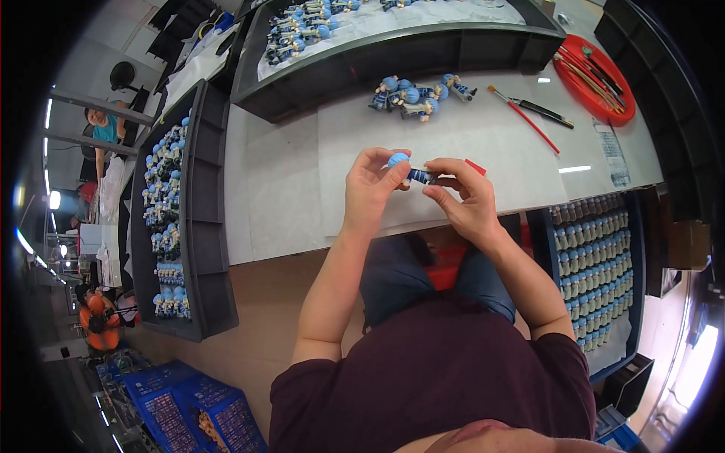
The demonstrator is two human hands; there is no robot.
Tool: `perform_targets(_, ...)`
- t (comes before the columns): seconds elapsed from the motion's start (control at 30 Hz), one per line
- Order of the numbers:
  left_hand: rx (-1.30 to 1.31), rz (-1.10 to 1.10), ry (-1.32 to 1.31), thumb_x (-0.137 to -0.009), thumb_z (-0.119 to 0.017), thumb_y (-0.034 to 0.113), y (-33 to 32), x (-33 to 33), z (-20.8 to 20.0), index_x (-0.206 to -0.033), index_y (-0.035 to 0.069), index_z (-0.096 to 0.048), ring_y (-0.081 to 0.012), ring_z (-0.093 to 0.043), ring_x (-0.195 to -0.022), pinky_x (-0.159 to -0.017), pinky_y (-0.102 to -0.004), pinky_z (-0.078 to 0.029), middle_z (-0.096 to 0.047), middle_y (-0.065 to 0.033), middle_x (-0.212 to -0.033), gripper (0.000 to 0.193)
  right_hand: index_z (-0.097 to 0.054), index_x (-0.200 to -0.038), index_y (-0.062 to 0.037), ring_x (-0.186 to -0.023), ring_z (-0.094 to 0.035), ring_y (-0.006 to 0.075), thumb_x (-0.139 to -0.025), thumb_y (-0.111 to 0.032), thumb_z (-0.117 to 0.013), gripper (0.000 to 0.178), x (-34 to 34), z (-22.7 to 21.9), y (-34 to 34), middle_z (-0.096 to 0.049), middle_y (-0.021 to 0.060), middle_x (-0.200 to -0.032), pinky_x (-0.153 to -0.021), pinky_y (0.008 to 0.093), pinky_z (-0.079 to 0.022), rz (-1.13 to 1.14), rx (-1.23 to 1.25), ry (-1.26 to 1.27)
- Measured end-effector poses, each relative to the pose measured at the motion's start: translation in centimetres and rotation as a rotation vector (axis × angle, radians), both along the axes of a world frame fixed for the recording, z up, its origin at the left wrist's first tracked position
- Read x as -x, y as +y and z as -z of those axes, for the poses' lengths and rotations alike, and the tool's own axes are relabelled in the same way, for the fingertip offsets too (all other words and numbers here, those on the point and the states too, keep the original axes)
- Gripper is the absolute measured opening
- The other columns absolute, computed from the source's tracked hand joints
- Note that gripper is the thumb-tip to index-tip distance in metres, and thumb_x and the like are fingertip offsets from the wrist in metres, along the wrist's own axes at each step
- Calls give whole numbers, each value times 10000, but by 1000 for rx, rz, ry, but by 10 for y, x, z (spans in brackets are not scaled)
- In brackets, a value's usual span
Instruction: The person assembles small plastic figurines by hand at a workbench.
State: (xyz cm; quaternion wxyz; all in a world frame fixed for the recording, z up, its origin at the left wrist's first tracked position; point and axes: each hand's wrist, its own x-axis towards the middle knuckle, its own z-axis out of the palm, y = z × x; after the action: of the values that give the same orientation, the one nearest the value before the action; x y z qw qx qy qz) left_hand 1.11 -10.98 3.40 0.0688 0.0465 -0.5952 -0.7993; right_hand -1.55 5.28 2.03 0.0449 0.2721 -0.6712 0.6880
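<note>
Above the front of the white-covered table, a small blue-haired figurine lies sideways between my two hands. My left hand pinches its round blue head between thumb and fingers. At the figurine's other end, the thumb and fingers of my right hand close on its dark legs. Its middle is dressed in dark blue with light stripes. Farther back on the table lies a loose cluster of similar figurines.
A dark crate of figurines stands at the back. Another crate is at the left, and a tray of figurine rows at the right. Brushes lie right of the cluster, near a red bowl of tools.
</note>
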Motion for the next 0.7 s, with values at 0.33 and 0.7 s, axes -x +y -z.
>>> perform_targets(0.33, -83, 28, 51, -903, -524, 93, -11, -14, 30, -1190, -5, -509, -154, -585, -928, -753, -261, -501, -597, -133, -1082, 303, -569, -1076, 20, -838, -589, 100, -878, -60, -565, 213, 4, 21, -16, -616, 64, -955, -715, 218, -470, -54, 66, -248)
perform_targets(0.7, 24, 26, 128, -799, -622, -44, -6, -17, 30, -1110, -27, -543, -134, -568, -914, -795, -247, -474, -591, -105, -1079, 321, -574, -1073, 20, -844, -597, 114, -884, -57, -547, 206, 6, 20, -15, -620, 75, -957, -723, 229, -478, -10, 16, -235)
